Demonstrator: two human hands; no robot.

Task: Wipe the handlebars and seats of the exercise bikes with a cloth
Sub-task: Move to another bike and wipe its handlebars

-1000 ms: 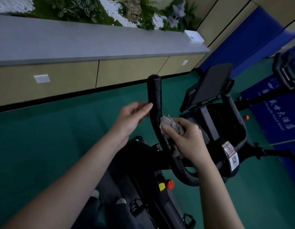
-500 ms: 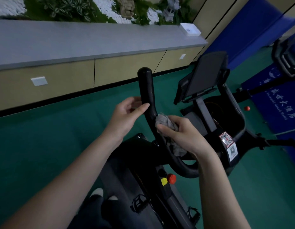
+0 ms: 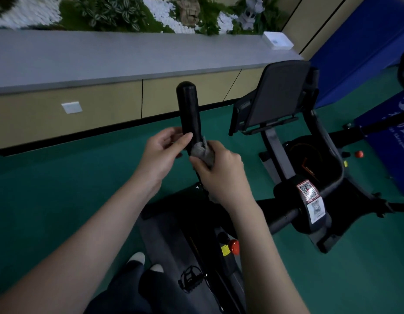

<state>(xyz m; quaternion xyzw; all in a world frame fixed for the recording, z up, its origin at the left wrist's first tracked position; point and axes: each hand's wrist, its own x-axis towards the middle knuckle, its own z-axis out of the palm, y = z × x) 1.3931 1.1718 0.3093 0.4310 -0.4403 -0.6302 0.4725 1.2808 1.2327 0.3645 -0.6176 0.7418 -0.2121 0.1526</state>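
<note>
Head view: right hand (image 3: 221, 173) grips a grey cloth (image 3: 203, 151) wrapped round the black handlebar (image 3: 189, 109), fingers curled on it, mid-bar below the rounded tip. Left hand (image 3: 161, 152) sits just left of the bar, fingers loosely curled, thumb tip touching the bar just above the cloth. Bike console (image 3: 280, 94) stands to the right, green floor (image 3: 49, 182) below.

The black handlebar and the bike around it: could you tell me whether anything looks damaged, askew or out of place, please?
Nothing stands out. The black padded handlebar looks whole, the right hand grips the crumpled grey cloth against it, and the left hand touches it from the other side. The green floor shows no spill.
</note>
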